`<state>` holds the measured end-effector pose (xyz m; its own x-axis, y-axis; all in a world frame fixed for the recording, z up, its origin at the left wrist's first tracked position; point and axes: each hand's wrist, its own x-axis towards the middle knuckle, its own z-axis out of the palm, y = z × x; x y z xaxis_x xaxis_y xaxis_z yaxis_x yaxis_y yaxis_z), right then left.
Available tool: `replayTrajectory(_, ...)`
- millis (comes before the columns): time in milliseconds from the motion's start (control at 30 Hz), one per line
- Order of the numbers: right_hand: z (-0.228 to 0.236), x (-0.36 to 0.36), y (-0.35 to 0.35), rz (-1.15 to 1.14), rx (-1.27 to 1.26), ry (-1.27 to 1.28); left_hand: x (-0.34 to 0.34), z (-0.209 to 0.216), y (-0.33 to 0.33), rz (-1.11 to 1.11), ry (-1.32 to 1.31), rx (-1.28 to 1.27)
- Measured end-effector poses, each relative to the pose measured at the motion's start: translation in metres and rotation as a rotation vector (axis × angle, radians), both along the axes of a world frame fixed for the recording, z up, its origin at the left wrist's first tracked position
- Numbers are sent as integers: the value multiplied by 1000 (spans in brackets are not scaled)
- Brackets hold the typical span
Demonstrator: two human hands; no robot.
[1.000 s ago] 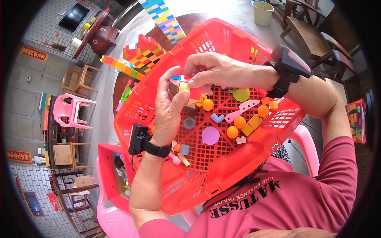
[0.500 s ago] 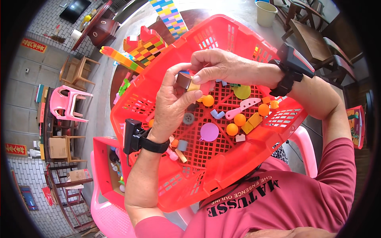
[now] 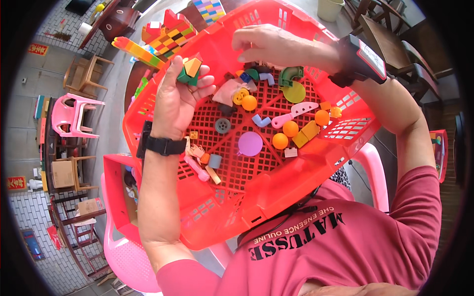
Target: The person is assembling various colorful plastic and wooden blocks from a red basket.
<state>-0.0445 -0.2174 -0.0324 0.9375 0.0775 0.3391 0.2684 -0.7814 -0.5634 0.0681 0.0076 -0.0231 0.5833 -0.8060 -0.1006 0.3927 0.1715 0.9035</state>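
Note:
A small cluster of toy blocks (image 3: 190,70), green with a tan wedge-shaped piece on top, lies in my left hand (image 3: 175,106). That palm faces up over the left side of a red plastic basket (image 3: 217,237), with the thumb against the blocks. Above the basket's far part, my right hand (image 3: 271,45) has bent fingers, a gap between thumb and forefinger, and nothing visible in it. Below it lie a green curved block (image 3: 290,75), a lime disc (image 3: 295,92), a crumpled pale pink bag (image 3: 232,91) and a yellow ring-shaped piece (image 3: 240,95).
The basket also holds a pink toy knife (image 3: 295,115), several orange balls (image 3: 280,141), a purple disc (image 3: 251,144) and a grey wheel (image 3: 222,126). Beyond its far-left rim stands a built block model (image 3: 170,34). A pink chair (image 3: 133,269) and red box (image 3: 121,197) are at left.
My hands have moved apart: the left to the left with the blocks, the right up and away from them. The view has shifted slightly, and more of the basket's contents shows.

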Motion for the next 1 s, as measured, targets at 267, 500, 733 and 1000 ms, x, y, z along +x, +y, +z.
replayTrajectory(267, -42, 0, 0, 226, -396, 164, -8, 1, -2, -80, -28, 19)
replayTrajectory(500, -81, -8, 4, 127, -526, 195, -8, -1, -2, -46, 74, -33)
replayTrajectory(733, -65, -5, 17, 56, -468, 327, -11, 1, 0, -6, 9, -57)
replayTrajectory(1000, -82, -5, 9, 151, -614, 179, -14, 5, -3, -83, 39, -70)
